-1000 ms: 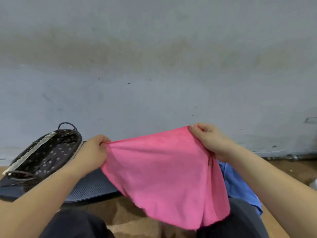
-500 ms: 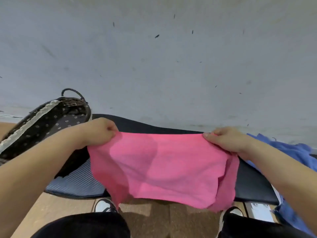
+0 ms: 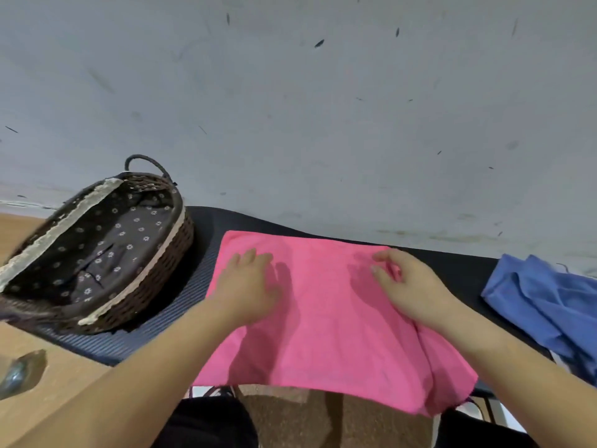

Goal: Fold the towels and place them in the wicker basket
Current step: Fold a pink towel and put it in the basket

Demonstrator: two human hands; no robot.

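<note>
A pink towel (image 3: pixel 326 318) lies spread on the dark mat (image 3: pixel 181 305), its near edge hanging over the mat's front. My left hand (image 3: pixel 248 286) rests flat on the towel's left part with fingers apart. On the right part lies my right hand (image 3: pixel 407 286), fingers loosely bent and touching the cloth. The brown wicker basket (image 3: pixel 161 260), lined with dark flowered fabric, stands at the left on the mat and holds no towel. A crumpled blue towel (image 3: pixel 546 302) lies at the right.
A grey wall (image 3: pixel 290 108) rises right behind the mat. Wooden floor (image 3: pixel 64 376) shows at the lower left, with a shiny object (image 3: pixel 19 373) at the frame's edge. My dark-clothed legs (image 3: pixel 210 425) and a brown floor patch are below the towel.
The pink towel, held up in the air by its two top corners, has been laid down flat on the mat. Both hands have let go of the corners and rest on top of it.
</note>
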